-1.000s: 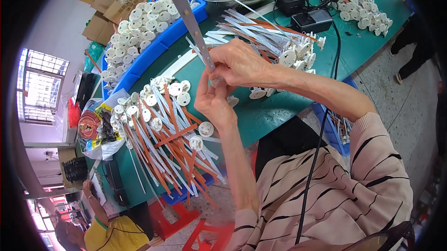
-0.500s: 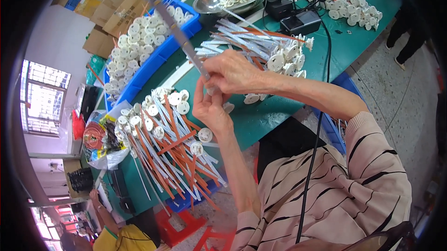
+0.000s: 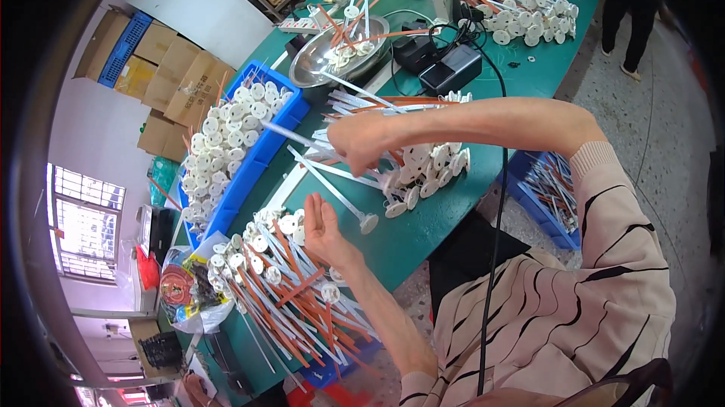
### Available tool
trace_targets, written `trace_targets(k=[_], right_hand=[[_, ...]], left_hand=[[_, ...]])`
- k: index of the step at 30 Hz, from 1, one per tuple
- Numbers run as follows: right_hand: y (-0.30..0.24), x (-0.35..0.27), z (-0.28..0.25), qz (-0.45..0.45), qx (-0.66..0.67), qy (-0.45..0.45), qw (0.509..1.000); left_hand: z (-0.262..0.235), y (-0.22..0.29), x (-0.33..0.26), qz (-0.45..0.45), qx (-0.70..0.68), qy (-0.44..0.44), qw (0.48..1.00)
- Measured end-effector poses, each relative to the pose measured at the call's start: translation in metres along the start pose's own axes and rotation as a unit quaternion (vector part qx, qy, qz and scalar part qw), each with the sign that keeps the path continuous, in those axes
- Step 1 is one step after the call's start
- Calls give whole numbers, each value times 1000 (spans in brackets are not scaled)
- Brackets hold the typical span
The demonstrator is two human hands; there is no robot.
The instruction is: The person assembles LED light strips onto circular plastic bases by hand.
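White rods with round disc ends (image 3: 343, 199) are seen crossing the green tabletop (image 3: 445, 218) between the two hands, one disc end lying flat just right of the left hand. Right hand (image 3: 361, 141) is reached across from the right edge, its fingers curled shut over the near ends of several rods at the pile of white discs and rods (image 3: 423, 169); which rod is actually pinched cannot be told. Left hand (image 3: 325, 227) is held open, palm upward and fingers apart, nothing clamped in it, just above the near-left heap of white and orange rods (image 3: 279, 294), which spills over the tabletop's near edge.

Beyond the hands, a blue bin (image 3: 249, 158) filled with white disc pieces is set along the left edge. A metal bowl (image 3: 336, 60) holding more rods and discs is noted toward the far side, with a black box-shaped device (image 3: 451, 69) and its cable beside it. Another pile of white discs (image 3: 529, 18) lies at the far-right corner. A second blue crate (image 3: 547, 195) of rods sits below the right edge. Cardboard boxes (image 3: 162, 67) are stacked off to the left.
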State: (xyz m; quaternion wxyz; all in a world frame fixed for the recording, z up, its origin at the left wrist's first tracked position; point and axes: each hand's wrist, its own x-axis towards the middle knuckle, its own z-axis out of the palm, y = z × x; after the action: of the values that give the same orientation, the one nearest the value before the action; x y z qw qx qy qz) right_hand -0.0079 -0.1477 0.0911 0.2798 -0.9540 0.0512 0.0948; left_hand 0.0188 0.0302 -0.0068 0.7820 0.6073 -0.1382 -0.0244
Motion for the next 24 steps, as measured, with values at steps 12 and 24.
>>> trace_targets(k=[12,24], right_hand=[[25,-20,-28,-101,-105,114,983],[184,97,-150,127,-146,271,943]], left_hand=[[9,-10,-12,-48,106,-50,992],[22,-17,-16,-18,105,-19,994]])
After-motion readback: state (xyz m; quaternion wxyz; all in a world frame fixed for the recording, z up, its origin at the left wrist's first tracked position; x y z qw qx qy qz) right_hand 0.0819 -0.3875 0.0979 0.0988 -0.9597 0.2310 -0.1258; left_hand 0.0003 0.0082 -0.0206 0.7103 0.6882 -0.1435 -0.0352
